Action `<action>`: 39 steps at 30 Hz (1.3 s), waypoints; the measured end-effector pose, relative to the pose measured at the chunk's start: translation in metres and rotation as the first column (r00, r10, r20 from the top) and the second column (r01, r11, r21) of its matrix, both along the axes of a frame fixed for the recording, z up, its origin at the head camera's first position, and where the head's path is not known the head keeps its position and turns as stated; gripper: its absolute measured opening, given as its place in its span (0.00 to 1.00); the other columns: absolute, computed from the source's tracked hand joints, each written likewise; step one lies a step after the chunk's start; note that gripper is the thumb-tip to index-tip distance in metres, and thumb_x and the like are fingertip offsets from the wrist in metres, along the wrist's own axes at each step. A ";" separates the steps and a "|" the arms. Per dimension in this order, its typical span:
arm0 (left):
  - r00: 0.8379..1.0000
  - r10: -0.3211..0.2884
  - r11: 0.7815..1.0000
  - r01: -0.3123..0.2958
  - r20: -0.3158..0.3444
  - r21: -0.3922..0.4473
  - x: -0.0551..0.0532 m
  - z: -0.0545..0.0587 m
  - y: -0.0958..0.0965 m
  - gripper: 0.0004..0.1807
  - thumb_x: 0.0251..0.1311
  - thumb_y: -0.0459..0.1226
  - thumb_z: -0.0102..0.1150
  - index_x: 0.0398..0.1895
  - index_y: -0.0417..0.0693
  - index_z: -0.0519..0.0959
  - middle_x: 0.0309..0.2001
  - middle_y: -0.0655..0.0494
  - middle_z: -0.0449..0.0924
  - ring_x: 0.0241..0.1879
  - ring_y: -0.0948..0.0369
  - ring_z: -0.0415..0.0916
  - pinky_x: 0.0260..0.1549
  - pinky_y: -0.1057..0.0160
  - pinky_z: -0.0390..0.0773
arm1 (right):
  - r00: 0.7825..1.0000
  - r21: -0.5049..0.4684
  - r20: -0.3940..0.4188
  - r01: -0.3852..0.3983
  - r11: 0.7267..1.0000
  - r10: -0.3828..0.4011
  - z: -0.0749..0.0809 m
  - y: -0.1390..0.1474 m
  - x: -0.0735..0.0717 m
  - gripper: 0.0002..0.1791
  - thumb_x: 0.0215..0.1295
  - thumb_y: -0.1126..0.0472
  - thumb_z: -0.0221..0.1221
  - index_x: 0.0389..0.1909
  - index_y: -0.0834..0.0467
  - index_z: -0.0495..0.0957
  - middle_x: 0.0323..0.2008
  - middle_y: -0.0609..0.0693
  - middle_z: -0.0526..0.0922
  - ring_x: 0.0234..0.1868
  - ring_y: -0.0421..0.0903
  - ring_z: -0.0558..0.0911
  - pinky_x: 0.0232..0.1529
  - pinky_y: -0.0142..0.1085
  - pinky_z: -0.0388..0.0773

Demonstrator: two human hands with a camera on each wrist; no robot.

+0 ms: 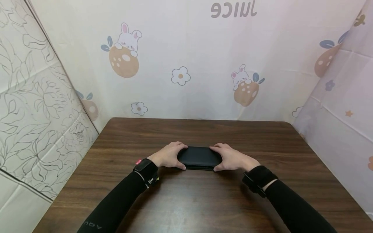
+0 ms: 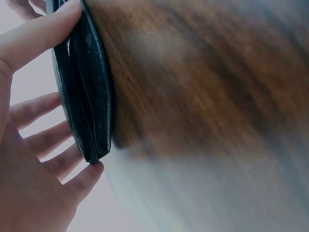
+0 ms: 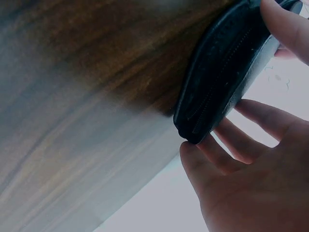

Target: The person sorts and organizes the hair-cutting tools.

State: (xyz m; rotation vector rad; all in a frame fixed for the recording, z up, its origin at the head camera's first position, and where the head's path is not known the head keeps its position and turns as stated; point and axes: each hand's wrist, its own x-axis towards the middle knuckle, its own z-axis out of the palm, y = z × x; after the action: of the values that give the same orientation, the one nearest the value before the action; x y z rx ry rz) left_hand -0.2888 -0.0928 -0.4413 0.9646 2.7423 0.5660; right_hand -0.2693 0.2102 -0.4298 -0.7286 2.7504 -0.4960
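A black leather-like long wallet [image 1: 199,157] lies flat on the brown wooden table, its long side running left to right. My left hand [image 1: 169,156] holds its left end, thumb at the near edge and fingers at the far side. At the opposite end my right hand [image 1: 231,158] grips it in the same way. Layered, stitched folds of the wallet [image 2: 91,96] show along its edge in the left wrist view, under the thumb. The right wrist view gives a similar look at the wallet's other end [image 3: 217,82]. What is inside the wallet is hidden.
The wooden table [image 1: 186,200] ends at a back edge just short of a pale curtain [image 1: 186,48] printed with rabbits and flowers. A panel with line-drawn flowers [image 1: 43,106] stands at the left. Another pale printed cloth [image 1: 344,129] borders the table's right side.
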 end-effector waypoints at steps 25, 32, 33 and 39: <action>0.974 -0.035 0.976 -0.015 -0.225 -0.218 0.009 -0.006 0.026 0.48 0.55 0.61 0.68 0.76 0.52 0.66 0.69 0.50 0.70 0.68 0.50 0.66 0.65 0.45 0.65 | 0.983 0.108 -0.178 -0.026 0.994 0.046 -0.007 -0.003 0.011 0.48 0.55 0.49 0.71 0.75 0.62 0.65 0.70 0.63 0.66 0.68 0.59 0.69 0.58 0.54 0.74; 0.977 -0.029 0.977 -0.017 -0.210 -0.215 0.008 -0.004 0.027 0.47 0.54 0.60 0.69 0.75 0.53 0.68 0.68 0.51 0.71 0.66 0.50 0.69 0.65 0.48 0.67 | 0.986 0.097 -0.161 -0.020 0.995 0.036 -0.005 -0.002 0.013 0.48 0.57 0.49 0.71 0.75 0.63 0.64 0.71 0.63 0.65 0.69 0.60 0.68 0.60 0.55 0.73; 0.978 -0.028 0.978 -0.016 -0.208 -0.208 0.008 -0.004 0.027 0.47 0.53 0.60 0.69 0.75 0.53 0.68 0.68 0.51 0.71 0.65 0.50 0.69 0.65 0.48 0.67 | 0.988 0.096 -0.149 -0.017 0.995 0.031 -0.005 -0.002 0.013 0.49 0.58 0.48 0.71 0.75 0.63 0.63 0.72 0.63 0.64 0.70 0.60 0.67 0.61 0.55 0.73; 0.980 -0.027 0.980 -0.013 -0.199 -0.196 0.007 -0.004 0.025 0.46 0.53 0.59 0.70 0.75 0.52 0.68 0.69 0.50 0.70 0.66 0.50 0.69 0.66 0.50 0.67 | 0.999 0.019 -0.027 0.022 1.000 -0.022 -0.002 0.004 0.011 0.54 0.58 0.41 0.72 0.78 0.62 0.59 0.76 0.62 0.59 0.74 0.61 0.61 0.65 0.56 0.68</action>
State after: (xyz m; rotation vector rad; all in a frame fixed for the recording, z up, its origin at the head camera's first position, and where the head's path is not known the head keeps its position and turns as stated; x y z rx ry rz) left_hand -0.2818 -0.0675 -0.4448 1.0322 2.8995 0.1988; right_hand -0.2587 0.2141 -0.4318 -0.7065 2.7870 -0.4667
